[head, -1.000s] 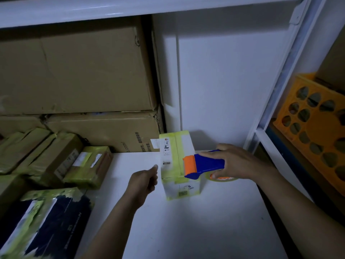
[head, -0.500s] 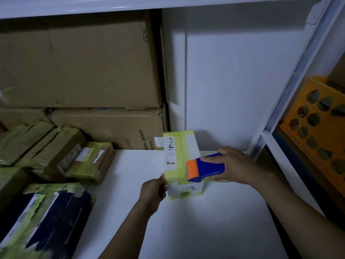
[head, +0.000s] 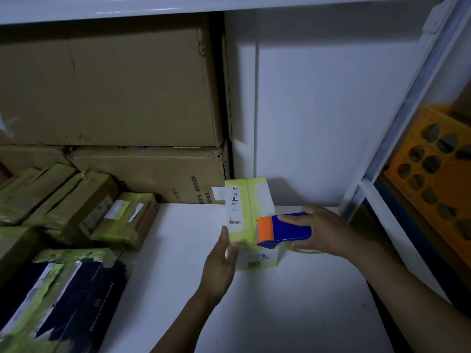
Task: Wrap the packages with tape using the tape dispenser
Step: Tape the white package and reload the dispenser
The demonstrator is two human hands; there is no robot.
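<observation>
**Wrap pass in hand**

R hand (head: 328,230) is clamped round the blue tape dispenser (head: 290,229), fingers curled over its top, its orange end set against the near-right face of the package (head: 244,200). Tape roll (head: 308,250) shows just under the palm. L hand (head: 219,266) is flat, fingers straight, pressing the package's left side as a brace.

Package stands upright on the white bench (head: 280,314), mid-scene toward the far wall. Yellow-green tape covers its top and upper sides; the lower part looks mostly bare white.

Step, as I read it: laying a band across the near face while the other hand steadies. Next move prob. calls for drawing the dispenser round the corner w/ even pressure, L hand shifting or turning the box so tape lands flat, then tilting the dispenser to cut. A light box could tip or slide if the brace slackens.

Further out: taped packages (head: 102,207) at left, dark box (head: 63,296) near left, big cartons (head: 109,85) far left, orange crate (head: 433,174) at right.
</observation>
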